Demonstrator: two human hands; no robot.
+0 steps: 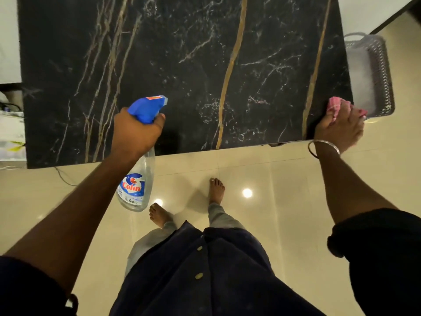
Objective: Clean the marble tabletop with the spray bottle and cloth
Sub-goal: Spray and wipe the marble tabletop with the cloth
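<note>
Black marble tabletop (182, 53) fills the view; left hand (134, 131) grips the bottle (136, 179), aimed over it, right hand (339, 128) clutches the cloth (333, 107) at the corner: mist evenly, then wipe overlapping.

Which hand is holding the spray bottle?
The left hand grips the spray bottle by its blue head; the right hand holds the pink cloth.

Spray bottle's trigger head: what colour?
The trigger head is blue with an orange patch; head view.
</note>
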